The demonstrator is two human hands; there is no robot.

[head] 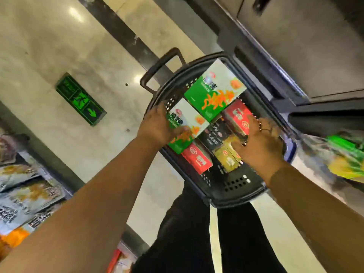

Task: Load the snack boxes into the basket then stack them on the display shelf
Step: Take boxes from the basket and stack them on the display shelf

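A black plastic basket (234,186) stands on the floor in front of me, holding several snack boxes. My left hand (157,129) grips a green-and-white box (189,119) at the basket's left side. A second green-and-white box (214,89) lies at the far end. Red boxes (239,115) (197,159), a black box (214,135) and a yellow box (228,157) fill the middle. My right hand (260,142) reaches in over the yellow and red boxes with fingers spread; it is blurred, and I cannot see a grip.
The basket's pull handle (161,66) sticks out at its far end. Shelves of packaged snacks (25,194) run along the left. Green and yellow packets (342,158) lie at the right. A green exit sign (80,99) is set in the tiled floor. My dark trousers (197,233) are below.
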